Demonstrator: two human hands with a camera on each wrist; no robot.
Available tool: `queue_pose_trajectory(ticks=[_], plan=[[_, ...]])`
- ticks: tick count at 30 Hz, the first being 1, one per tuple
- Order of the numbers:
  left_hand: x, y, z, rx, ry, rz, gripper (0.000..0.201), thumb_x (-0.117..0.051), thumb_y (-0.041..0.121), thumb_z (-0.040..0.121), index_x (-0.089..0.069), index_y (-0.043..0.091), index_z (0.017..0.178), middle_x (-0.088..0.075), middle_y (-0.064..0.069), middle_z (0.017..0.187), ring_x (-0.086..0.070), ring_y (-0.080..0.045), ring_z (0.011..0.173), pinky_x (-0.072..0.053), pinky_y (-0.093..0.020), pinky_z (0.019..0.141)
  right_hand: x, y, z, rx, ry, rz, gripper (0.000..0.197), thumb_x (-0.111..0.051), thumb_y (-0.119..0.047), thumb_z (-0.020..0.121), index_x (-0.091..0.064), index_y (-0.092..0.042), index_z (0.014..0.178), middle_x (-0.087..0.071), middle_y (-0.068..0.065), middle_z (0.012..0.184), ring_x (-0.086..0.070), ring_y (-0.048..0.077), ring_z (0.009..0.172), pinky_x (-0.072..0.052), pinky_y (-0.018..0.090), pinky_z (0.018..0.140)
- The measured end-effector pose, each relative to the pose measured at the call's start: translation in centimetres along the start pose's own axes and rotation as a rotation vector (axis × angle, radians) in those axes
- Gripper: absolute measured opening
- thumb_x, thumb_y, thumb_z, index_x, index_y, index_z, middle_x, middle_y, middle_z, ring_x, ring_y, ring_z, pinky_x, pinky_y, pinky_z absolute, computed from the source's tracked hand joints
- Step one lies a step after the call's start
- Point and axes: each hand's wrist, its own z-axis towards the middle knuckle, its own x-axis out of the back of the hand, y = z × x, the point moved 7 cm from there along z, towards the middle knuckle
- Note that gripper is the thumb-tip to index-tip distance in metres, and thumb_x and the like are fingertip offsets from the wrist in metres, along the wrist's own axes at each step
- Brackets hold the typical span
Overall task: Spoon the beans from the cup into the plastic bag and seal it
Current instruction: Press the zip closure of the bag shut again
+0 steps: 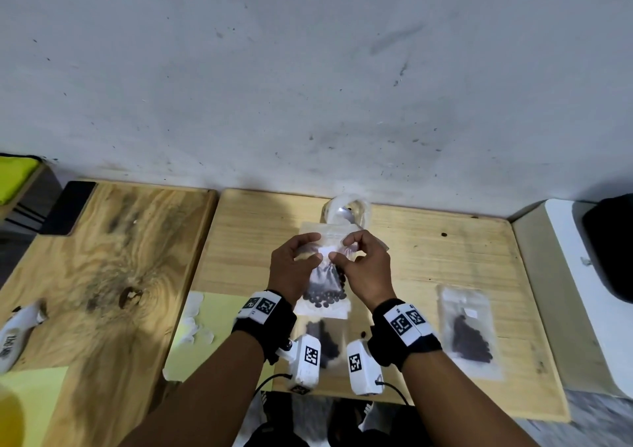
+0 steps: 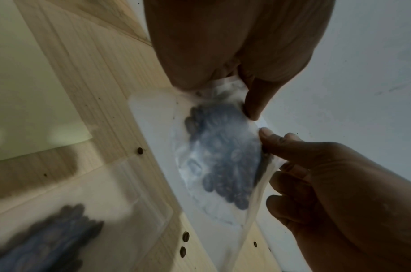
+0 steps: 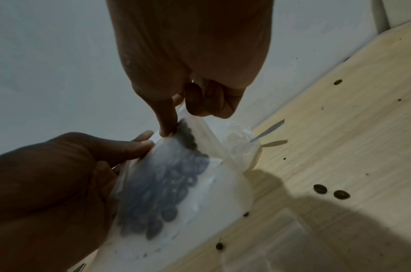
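Note:
A small clear plastic bag [image 1: 324, 285] with dark beans in its lower part hangs upright above the light wooden board [image 1: 428, 258]. My left hand [image 1: 315, 252] pinches the bag's top edge from the left, and my right hand [image 1: 337, 250] pinches it from the right, fingertips nearly touching. The left wrist view shows the bag [image 2: 218, 158] between both hands. In the right wrist view my index finger [image 3: 167, 117] presses the bag's rim [image 3: 162, 193]. Behind the bag, by the wall, stands the clear cup [image 1: 346, 211] with the spoon [image 3: 269, 128] in it.
Two more bags of beans lie on the board: one [image 1: 470, 332] at the right, one [image 1: 323, 344] under my wrists. Loose beans [image 3: 320, 188] are scattered around. A yellow-green sheet [image 1: 209, 330] lies left, a dark phone [image 1: 68, 212] on the left board, a white unit [image 1: 582, 275] at right.

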Motion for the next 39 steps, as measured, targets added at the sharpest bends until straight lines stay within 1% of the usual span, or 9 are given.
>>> queue_pose_trajectory(ticks=[5, 10, 15, 18, 20, 22, 26, 30, 39], plan=[[0.6, -0.5, 0.1, 0.027, 0.022, -0.054, 0.028, -0.069, -0.004, 0.081, -0.072, 0.010, 0.104, -0.069, 0.000, 0.092, -0.063, -0.011, 0.083, -0.053, -0.023, 0.071, -0.4, 0.6, -0.6, -0.011, -0.067, 0.068, 0.032, -0.085, -0.013, 0.071, -0.061, -0.030, 0.084, -0.065, 0.000, 0.097, -0.059, 0.014, 0.066, -0.057, 0.044, 0.068], [1.0, -0.4, 0.2, 0.013, 0.041, -0.016, 0.026, -0.069, -0.002, 0.083, -0.072, 0.012, 0.105, -0.069, 0.003, 0.092, -0.063, 0.002, 0.072, -0.050, -0.017, 0.059, -0.9, 1.0, -1.2, -0.010, -0.162, 0.094, 0.037, -0.087, -0.009, 0.069, -0.062, -0.026, 0.091, -0.065, -0.016, 0.092, -0.061, 0.012, 0.086, -0.053, 0.034, 0.071], [1.2, -1.3, 0.4, 0.063, 0.055, -0.075, 0.031, -0.071, -0.002, 0.080, -0.072, 0.017, 0.104, -0.070, -0.004, 0.106, -0.065, -0.015, 0.091, -0.054, -0.029, 0.075, -0.8, 1.5, -1.7, -0.020, -0.218, 0.091, 0.034, -0.085, -0.004, 0.068, -0.064, -0.024, 0.086, -0.067, -0.002, 0.092, -0.064, 0.022, 0.089, -0.056, 0.034, 0.064], [0.8, -1.5, 0.0, 0.055, -0.001, -0.065, 0.037, -0.070, -0.004, 0.078, -0.070, 0.019, 0.108, -0.066, -0.007, 0.112, -0.063, -0.018, 0.084, -0.054, -0.034, 0.071, 0.2, 2.1, -1.7, -0.071, -0.159, 0.119, 0.031, -0.084, -0.001, 0.071, -0.066, -0.018, 0.090, -0.065, 0.011, 0.097, -0.061, 0.006, 0.075, -0.053, 0.025, 0.057], [0.5, -1.6, -0.4, 0.056, -0.016, -0.017, 0.037, -0.065, -0.010, 0.079, -0.070, 0.012, 0.108, -0.065, -0.006, 0.106, -0.064, -0.005, 0.066, -0.053, -0.024, 0.057, 1.2, 2.4, -1.7, -0.098, -0.111, 0.153, 0.030, -0.081, 0.002, 0.074, -0.066, -0.012, 0.096, -0.064, 0.008, 0.100, -0.058, -0.006, 0.066, -0.051, 0.020, 0.055], [0.0, -2.1, -0.8, 0.066, -0.032, 0.045, 0.035, -0.064, -0.012, 0.079, -0.070, 0.008, 0.106, -0.065, -0.002, 0.101, -0.063, 0.005, 0.063, -0.051, -0.016, 0.056, 2.2, 3.2, -1.7, -0.124, -0.094, 0.169, 0.029, -0.079, 0.003, 0.076, -0.066, -0.009, 0.099, -0.064, 0.007, 0.104, -0.057, -0.009, 0.062, -0.049, 0.016, 0.054], [-1.6, -3.6, -1.1, 0.086, -0.045, 0.095, 0.035, -0.064, -0.011, 0.078, -0.073, 0.014, 0.100, -0.067, 0.007, 0.095, -0.062, -0.011, 0.088, -0.049, -0.021, 0.067, 4.2, 5.2, -2.3, -0.189, -0.104, 0.135, 0.029, -0.080, 0.002, 0.074, -0.071, -0.016, 0.096, -0.068, 0.016, 0.106, -0.061, 0.008, 0.078, -0.054, 0.021, 0.063], [-4.2, -5.0, -1.3, 0.115, -0.026, 0.122, 0.034, -0.069, -0.008, 0.077, -0.074, 0.020, 0.095, -0.067, 0.001, 0.092, -0.064, -0.017, 0.088, -0.055, -0.032, 0.077, 6.6, 7.6, -3.4, -0.301, -0.148, 0.114, 0.027, -0.078, 0.011, 0.073, -0.069, -0.005, 0.093, -0.057, 0.010, 0.084, -0.051, 0.013, 0.072, -0.045, 0.007, 0.058], [-16.7, -9.6, -5.0, 0.521, -0.529, 0.215, 0.023, -0.059, -0.005, 0.089, -0.059, 0.006, 0.109, -0.062, -0.010, 0.087, -0.057, -0.017, 0.060, -0.045, -0.018, 0.049, 17.8, 14.8, -4.9, -0.471, 0.081, -0.063, 0.021, -0.078, 0.000, 0.069, -0.072, -0.014, 0.084, -0.073, 0.002, 0.079, -0.070, 0.024, 0.074, -0.060, 0.034, 0.069]])
